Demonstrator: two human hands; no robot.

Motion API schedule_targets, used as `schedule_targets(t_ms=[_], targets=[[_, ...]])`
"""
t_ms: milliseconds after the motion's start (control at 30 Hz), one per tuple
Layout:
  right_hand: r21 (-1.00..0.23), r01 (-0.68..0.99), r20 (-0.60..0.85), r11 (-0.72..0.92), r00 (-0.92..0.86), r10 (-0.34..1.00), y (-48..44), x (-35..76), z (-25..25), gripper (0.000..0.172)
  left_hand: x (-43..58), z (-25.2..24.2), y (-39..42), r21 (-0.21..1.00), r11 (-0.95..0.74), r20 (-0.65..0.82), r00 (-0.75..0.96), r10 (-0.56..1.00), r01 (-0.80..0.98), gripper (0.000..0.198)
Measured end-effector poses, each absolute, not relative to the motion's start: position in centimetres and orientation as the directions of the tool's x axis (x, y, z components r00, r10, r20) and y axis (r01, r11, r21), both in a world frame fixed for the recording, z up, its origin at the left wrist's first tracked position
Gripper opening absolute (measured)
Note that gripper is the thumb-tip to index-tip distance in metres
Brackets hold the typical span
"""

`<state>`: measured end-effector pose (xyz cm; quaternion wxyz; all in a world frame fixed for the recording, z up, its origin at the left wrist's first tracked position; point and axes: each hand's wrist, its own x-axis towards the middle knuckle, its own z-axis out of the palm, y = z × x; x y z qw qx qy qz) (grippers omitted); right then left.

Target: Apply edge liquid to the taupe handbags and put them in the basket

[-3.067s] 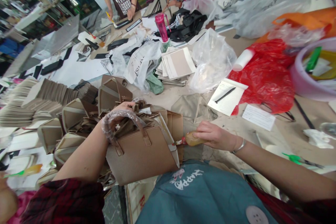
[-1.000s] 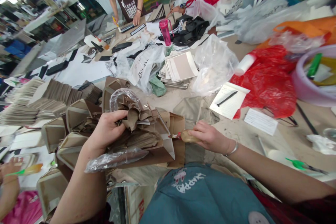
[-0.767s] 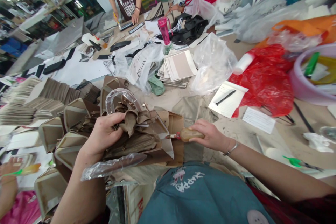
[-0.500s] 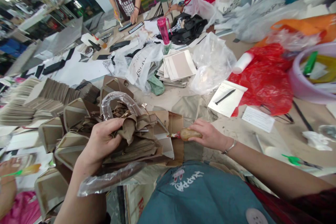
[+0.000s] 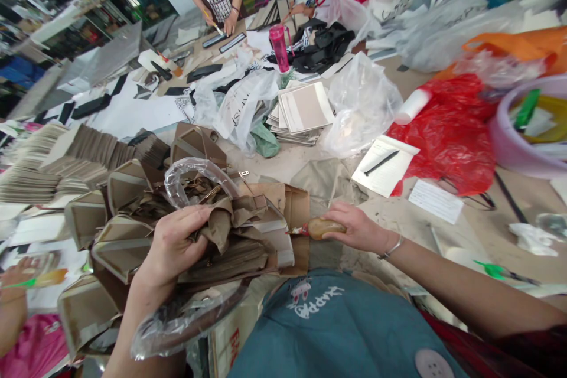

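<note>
Fingers of the left hand (image 5: 177,245) are clamped on the crumpled lining (image 5: 221,225) of the tan bag (image 5: 248,253). The bag stood upright seconds ago and now lies tipped open, near the body. Its plastic-wrapped handle (image 5: 190,319) has slid down by the wrist. The right hand (image 5: 357,229) stays closed round the glue bottle (image 5: 322,228), nozzle just beside the bag's right edge, so the inside faces it.

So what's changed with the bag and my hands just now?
The left hand, earlier hooked through a handle, now grips the tan bag by its bunched lining, opening turned up; one plastic-wrapped handle hangs below the wrist. The right hand still holds the amber bottle beside the bag.
</note>
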<state>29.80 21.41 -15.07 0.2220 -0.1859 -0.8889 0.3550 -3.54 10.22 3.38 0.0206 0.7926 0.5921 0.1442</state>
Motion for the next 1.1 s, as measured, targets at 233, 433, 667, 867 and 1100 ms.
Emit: schedule_targets(t_ms=[233, 433, 667, 867, 1100], targets=[[-0.708, 0.172, 0.329, 0.685, -0.778, 0.536, 21.5, 29.1, -15.3, 0.034, -3.0, 3.6, 9.8, 0.231, -0.317, 0.218, 0.269, 0.938, 0.920, 0.019], [-0.725, 0.143, 0.258, 0.673, -0.850, 0.459, 21.3, 29.9, -15.6, 0.032, -2.7, 3.4, 9.6, 0.236, -0.330, 0.232, 0.277, 0.933, 0.914, 0.020], [-0.727, 0.158, 0.283, 0.668, -0.817, 0.502, 20.9, 29.9, -16.1, 0.033, -2.7, 3.2, 9.2, 0.226, -0.334, 0.250, 0.277, 0.928, 0.915, 0.021], [-0.749, 0.128, 0.262, 0.650, -0.843, 0.469, 20.5, 30.1, -16.3, 0.032, -2.8, 3.1, 8.9, 0.259, -0.337, 0.252, 0.274, 0.928, 0.905, 0.026], [-0.770, 0.155, 0.286, 0.620, -0.784, 0.551, 20.9, 30.2, -17.5, 0.036, -2.9, 3.1, 8.7, 0.274, -0.319, 0.222, 0.264, 0.939, 0.907, 0.026]])
